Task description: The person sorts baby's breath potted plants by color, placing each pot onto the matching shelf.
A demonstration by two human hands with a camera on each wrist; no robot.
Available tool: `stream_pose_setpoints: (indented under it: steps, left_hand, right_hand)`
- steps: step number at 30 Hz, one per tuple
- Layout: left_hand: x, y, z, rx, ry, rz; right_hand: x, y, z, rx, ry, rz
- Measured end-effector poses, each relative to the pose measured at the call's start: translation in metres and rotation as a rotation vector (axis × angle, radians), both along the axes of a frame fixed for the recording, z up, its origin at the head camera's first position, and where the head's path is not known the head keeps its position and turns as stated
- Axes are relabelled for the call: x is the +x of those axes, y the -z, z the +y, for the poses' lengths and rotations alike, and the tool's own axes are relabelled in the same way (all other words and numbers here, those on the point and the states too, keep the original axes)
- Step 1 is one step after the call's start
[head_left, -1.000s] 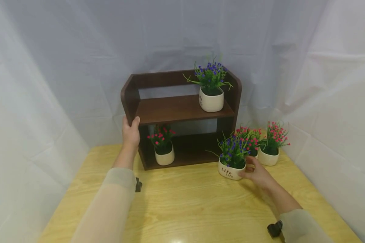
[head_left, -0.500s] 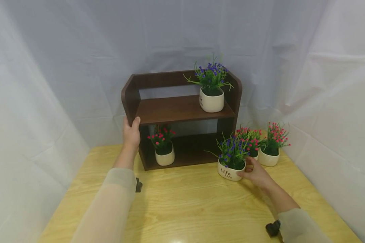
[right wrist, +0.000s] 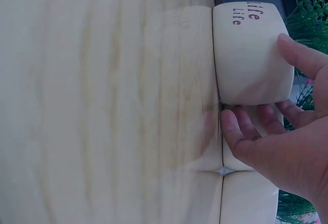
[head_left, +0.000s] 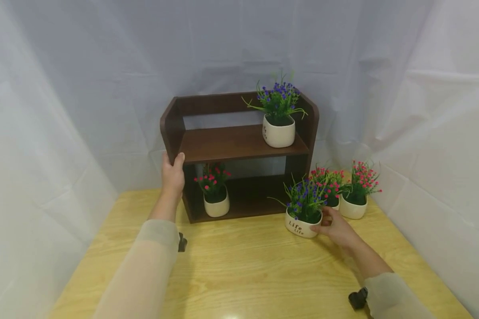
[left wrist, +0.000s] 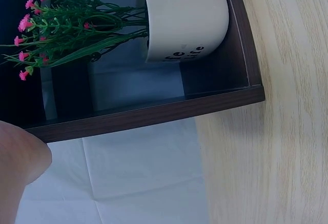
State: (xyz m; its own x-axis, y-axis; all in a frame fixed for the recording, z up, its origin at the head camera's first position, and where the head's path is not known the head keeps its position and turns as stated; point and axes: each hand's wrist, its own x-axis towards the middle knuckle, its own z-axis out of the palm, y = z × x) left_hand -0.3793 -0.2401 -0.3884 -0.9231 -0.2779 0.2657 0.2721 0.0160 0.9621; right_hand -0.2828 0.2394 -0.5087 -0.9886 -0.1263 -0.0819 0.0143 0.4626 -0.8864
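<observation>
My left hand [head_left: 173, 177] grips the left side panel of a dark brown two-tier shelf [head_left: 223, 144], thumb on its front edge. In the left wrist view only part of that hand [left wrist: 23, 160] shows at the shelf's edge. My right hand [head_left: 337, 228] holds a white "Life" flower pot with purple flowers [head_left: 301, 227] by its right side, thumb near the rim. In the right wrist view, that pot [right wrist: 251, 55] stands on the table, with the curled fingers at its side. It is just in front of the shelf's right end.
Another purple-flowered pot [head_left: 279, 135] stands at the right of the upper tier. A pink-flowered pot [head_left: 217, 206] sits at the left of the lower tier. Right of the shelf stand two more pink-flowered pots, the outer pot [head_left: 353, 209] near the table's [head_left: 239, 266] right edge.
The purple-flowered pot in my right hand has shifted slightly left and toward me, turning a little. My left hand keeps its grip on the shelf.
</observation>
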Motion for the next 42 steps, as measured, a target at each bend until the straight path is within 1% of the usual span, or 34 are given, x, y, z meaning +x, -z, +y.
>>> stream_pose_setpoints:
  steps: [8, 13, 18, 24, 30, 33, 36, 42]
  left_hand:
    - [0.000, 0.000, 0.000, -0.002, 0.003, 0.007]
    - [0.001, -0.001, 0.000, -0.004, 0.003, 0.000]
    - [0.003, -0.001, 0.000, -0.014, 0.005, -0.011]
    - [0.003, -0.001, 0.001, -0.022, -0.005, -0.018]
    - [0.003, -0.001, 0.001, -0.024, -0.011, -0.012]
    - [0.003, -0.001, 0.001, -0.024, -0.010, -0.012]
    - [0.003, -0.001, 0.001, -0.018, -0.006, -0.005]
    - [0.005, -0.002, 0.002, -0.017, -0.008, -0.001]
  right_hand:
    - [0.001, 0.002, 0.003, -0.019, 0.005, -0.038]
    - [0.003, 0.001, 0.002, -0.060, -0.004, -0.031]
    - [0.004, 0.002, -0.001, -0.085, 0.016, -0.031]
    - [0.007, 0.001, -0.003, -0.085, 0.033, -0.032]
    - [0.010, -0.002, -0.004, -0.051, 0.023, -0.018]
    - [0.011, -0.003, -0.005, -0.050, 0.014, -0.013]
    - [0.013, -0.006, -0.007, -0.076, 0.004, -0.017]
    - [0.020, -0.018, -0.015, -0.106, -0.010, -0.023]
